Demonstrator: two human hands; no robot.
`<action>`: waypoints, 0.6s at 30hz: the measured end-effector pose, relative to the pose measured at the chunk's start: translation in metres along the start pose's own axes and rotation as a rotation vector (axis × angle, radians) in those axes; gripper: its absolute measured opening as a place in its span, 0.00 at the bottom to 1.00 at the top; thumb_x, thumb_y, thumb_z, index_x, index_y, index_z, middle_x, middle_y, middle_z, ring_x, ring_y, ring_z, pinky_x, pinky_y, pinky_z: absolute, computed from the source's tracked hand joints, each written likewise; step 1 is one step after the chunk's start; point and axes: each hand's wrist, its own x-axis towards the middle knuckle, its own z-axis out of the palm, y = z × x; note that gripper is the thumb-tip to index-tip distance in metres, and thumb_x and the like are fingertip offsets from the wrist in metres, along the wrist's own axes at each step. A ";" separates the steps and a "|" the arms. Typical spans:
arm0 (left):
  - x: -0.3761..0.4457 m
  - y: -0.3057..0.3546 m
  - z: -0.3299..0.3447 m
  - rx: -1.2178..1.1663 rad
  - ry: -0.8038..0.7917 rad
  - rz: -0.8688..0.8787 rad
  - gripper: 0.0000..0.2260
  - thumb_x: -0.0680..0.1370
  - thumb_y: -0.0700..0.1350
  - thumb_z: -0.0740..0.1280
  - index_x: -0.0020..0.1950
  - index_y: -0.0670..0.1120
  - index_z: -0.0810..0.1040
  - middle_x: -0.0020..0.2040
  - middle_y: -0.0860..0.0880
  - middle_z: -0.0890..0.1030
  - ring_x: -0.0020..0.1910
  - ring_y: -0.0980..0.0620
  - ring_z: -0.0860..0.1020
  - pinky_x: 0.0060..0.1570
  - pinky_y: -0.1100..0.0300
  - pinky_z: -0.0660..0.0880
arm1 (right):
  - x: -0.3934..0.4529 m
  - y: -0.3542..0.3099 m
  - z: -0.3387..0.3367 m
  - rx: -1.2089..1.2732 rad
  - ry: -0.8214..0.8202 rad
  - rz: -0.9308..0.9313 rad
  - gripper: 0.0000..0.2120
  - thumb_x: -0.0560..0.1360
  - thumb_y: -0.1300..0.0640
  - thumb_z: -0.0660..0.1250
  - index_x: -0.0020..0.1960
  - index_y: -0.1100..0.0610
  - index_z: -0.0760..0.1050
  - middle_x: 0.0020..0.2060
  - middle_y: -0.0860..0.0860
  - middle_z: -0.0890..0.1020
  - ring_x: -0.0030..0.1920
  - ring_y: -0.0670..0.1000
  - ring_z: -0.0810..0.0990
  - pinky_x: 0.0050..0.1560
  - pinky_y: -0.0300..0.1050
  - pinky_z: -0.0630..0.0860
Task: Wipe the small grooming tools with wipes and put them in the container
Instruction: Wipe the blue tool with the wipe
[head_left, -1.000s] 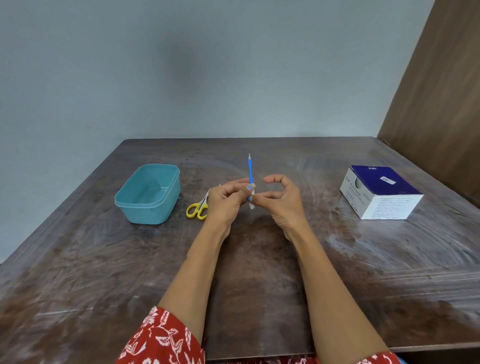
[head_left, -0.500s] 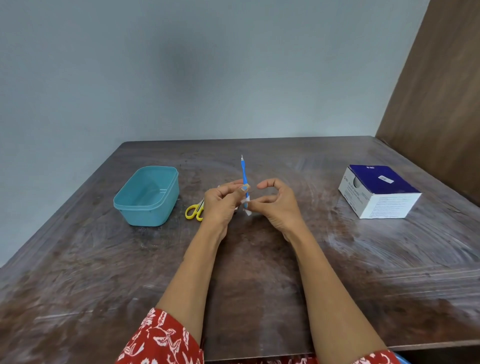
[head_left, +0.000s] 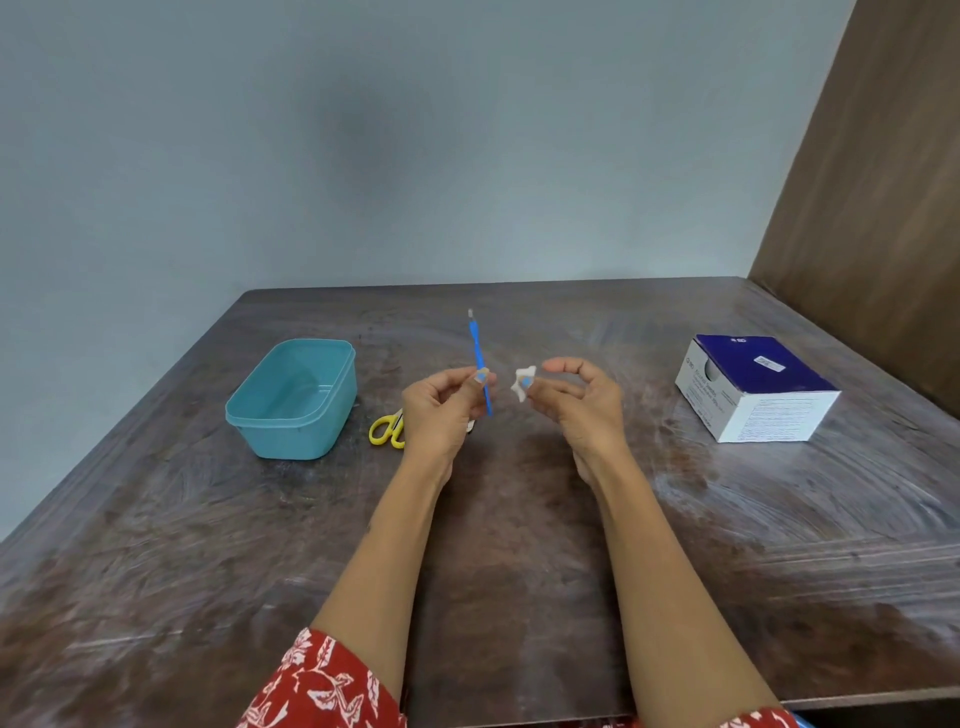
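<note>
**Hands split apart – wipe off the tool**

Since 0.5 s ago both hands have pulled apart: wipe & tool were together then, now there's a clear gap btwn them. Left hand pinches the blue tool near its lower half, thumb & fingertips on the shaft, tool near upright w/ metal tip up, held above the counter. Right hand pinches a small crumpled white wipe at its fingertips, other fingers curled loosely. Container sits left of the left hand, looks empty inside. Yellow-handled scissors lie btwn container & left hand, partly hidden by that hand, untouched. Blue/white box sits well right of the right hand.

Progress, my read: blue tool prob. wiped, not yet dropped in; scissors left to wipe & store. Nothing stored so far.
</note>
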 end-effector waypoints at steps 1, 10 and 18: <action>-0.002 -0.001 0.002 0.008 -0.034 0.001 0.06 0.75 0.37 0.67 0.50 0.35 0.79 0.37 0.46 0.83 0.35 0.53 0.82 0.37 0.63 0.80 | 0.000 -0.001 0.000 0.067 0.019 -0.006 0.12 0.68 0.69 0.73 0.45 0.57 0.74 0.29 0.48 0.84 0.33 0.44 0.82 0.47 0.43 0.78; -0.012 -0.006 0.012 0.121 -0.211 0.050 0.04 0.75 0.37 0.67 0.45 0.43 0.82 0.33 0.51 0.84 0.32 0.56 0.82 0.34 0.64 0.78 | -0.004 -0.005 0.006 0.180 -0.040 -0.018 0.06 0.72 0.66 0.69 0.45 0.56 0.79 0.35 0.50 0.86 0.34 0.46 0.83 0.38 0.39 0.80; -0.012 -0.006 0.010 0.175 -0.196 0.049 0.05 0.75 0.38 0.67 0.49 0.42 0.81 0.38 0.49 0.84 0.35 0.56 0.83 0.36 0.61 0.80 | -0.005 -0.005 0.007 0.174 -0.092 0.018 0.07 0.71 0.67 0.70 0.45 0.57 0.81 0.38 0.50 0.86 0.37 0.47 0.83 0.39 0.40 0.80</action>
